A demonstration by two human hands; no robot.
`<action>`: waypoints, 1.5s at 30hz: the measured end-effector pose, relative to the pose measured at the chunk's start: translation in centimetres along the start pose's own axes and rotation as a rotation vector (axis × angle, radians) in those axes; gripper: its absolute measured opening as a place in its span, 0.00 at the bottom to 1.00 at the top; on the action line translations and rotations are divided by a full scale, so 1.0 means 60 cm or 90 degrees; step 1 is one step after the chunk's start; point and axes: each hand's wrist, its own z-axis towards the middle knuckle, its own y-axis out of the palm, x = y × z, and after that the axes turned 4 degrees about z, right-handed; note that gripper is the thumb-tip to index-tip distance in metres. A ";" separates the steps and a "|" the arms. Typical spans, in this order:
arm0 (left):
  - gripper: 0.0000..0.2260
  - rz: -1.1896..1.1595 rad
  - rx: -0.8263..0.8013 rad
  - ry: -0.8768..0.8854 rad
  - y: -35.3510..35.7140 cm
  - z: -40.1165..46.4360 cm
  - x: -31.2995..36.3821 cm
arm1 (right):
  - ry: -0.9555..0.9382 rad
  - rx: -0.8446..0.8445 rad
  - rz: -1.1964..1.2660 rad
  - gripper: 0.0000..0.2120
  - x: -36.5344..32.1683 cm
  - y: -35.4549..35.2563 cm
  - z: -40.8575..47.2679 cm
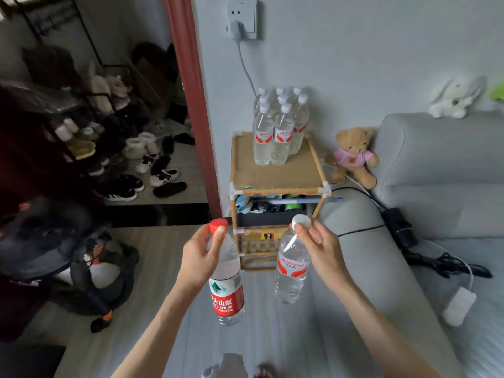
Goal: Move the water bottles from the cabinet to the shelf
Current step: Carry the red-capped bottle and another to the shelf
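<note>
My left hand (200,255) pinches the neck of a red-capped, red-labelled water bottle (227,290), which hangs upright below it. My right hand (317,245) pinches a white-capped, clear water bottle (291,271) just under its cap, and this one also hangs in the air. Both bottles are in front of a small bamboo-framed shelf (275,175). On its cardboard top, several white-capped bottles (278,129) stand in a tight cluster at the back, against the wall.
A grey sofa (436,186) fills the right side, with a teddy bear (354,156), a white plush (455,98), cables and a white charger (459,309). Shoes and a dark rack (90,137) lie left, beyond the red door frame (195,105). A wall socket (242,19) sits above.
</note>
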 end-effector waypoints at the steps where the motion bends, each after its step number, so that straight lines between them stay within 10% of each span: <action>1: 0.11 -0.004 -0.004 0.003 0.011 0.027 0.005 | -0.004 0.007 -0.004 0.03 -0.002 -0.007 0.027; 7: 0.25 -0.048 -0.023 0.016 0.082 0.197 0.008 | 0.001 0.053 -0.033 0.04 0.007 -0.036 0.192; 23: 0.09 -0.041 -0.067 0.086 0.166 0.538 0.062 | -0.048 0.149 -0.120 0.04 -0.027 -0.098 0.558; 45: 0.18 0.030 -0.041 0.050 0.245 0.532 0.089 | -0.067 -0.219 -0.216 0.19 -0.001 -0.172 0.685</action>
